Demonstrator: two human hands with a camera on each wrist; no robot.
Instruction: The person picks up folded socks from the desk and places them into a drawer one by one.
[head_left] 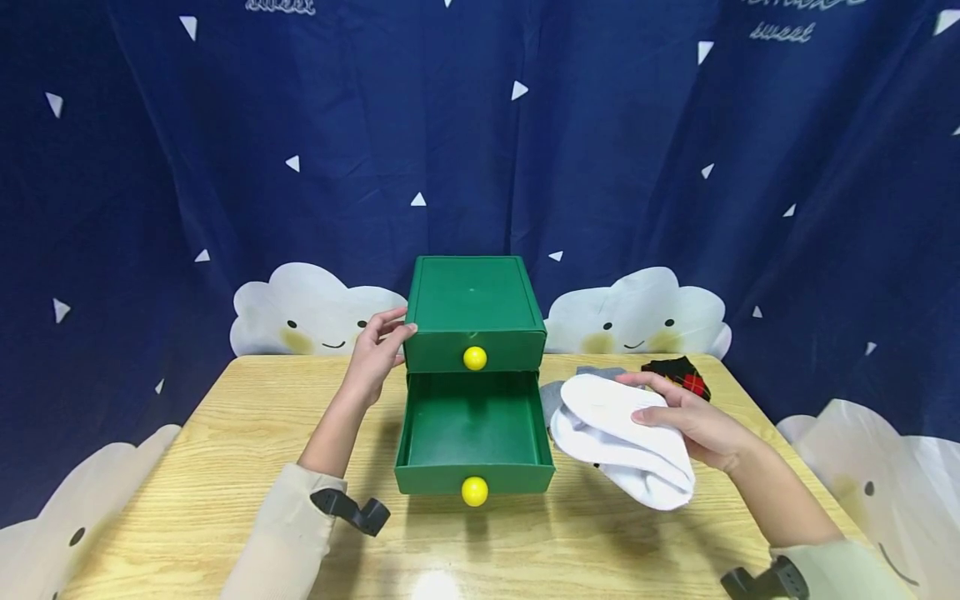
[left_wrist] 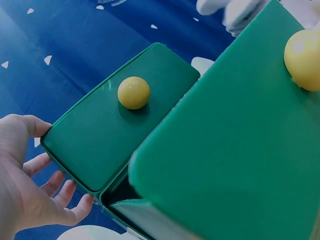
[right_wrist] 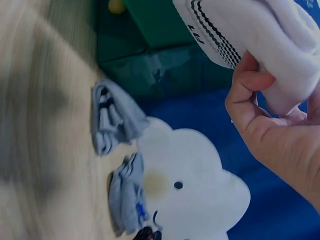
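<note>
A small green two-drawer unit [head_left: 472, 292] stands mid-table, its upper drawer [head_left: 438, 353] closed and its lower drawer [head_left: 474, 478] pulled out, bare inside. Each drawer front has a round yellow knob [head_left: 475, 358]. My left hand [head_left: 375, 354] touches the unit's upper left side, thumb at the front corner and loosely spread fingers along the side wall. To the right of the open drawer, my right hand [head_left: 693, 421] holds folded white socks [head_left: 622, 437] above the table, pinched between thumb and fingers. Black stripes show on the socks [right_wrist: 220, 37] in the right wrist view.
Two folded grey socks [right_wrist: 117, 120] lie on the table [head_left: 285, 442] right of the unit, partly hidden by the white socks in the head view. Farther right lies a black, red and yellow plaid cloth [head_left: 678, 373]. A blue curtain [head_left: 480, 150] hangs behind the table.
</note>
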